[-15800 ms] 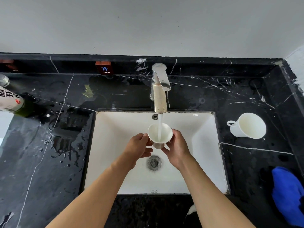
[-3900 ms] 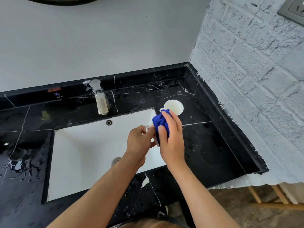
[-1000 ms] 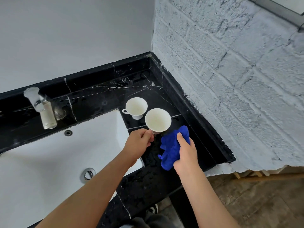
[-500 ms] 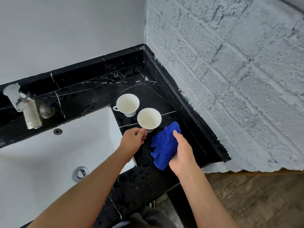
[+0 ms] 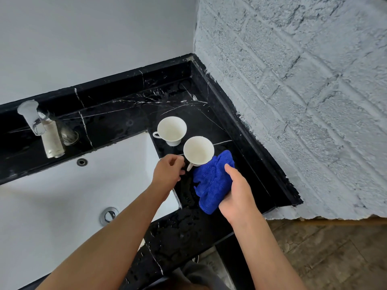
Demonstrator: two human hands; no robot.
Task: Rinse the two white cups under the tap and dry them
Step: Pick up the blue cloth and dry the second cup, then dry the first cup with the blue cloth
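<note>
Two white cups stand upright on the black marble counter (image 5: 209, 120) to the right of the sink. The far cup (image 5: 171, 129) has its handle pointing left. The near cup (image 5: 198, 151) stands just in front of it, its handle pointing down-left toward me. My left hand (image 5: 167, 171) hovers right beside that handle with fingers loosely curled and holds nothing. My right hand (image 5: 237, 190) grips a blue cloth (image 5: 211, 181) that lies bunched on the counter and touches the near cup's right side.
The white sink (image 5: 62, 195) fills the left, with its drain (image 5: 109, 214) and a chrome tap (image 5: 44, 128) that is not running. A rough white brick wall (image 5: 303, 101) borders the counter on the right. Water drops cover the counter's front strip (image 5: 184, 233).
My left hand has let go of the near cup's handle, and the cup now stands on the counter. My right hand still rests on the blue cloth.
</note>
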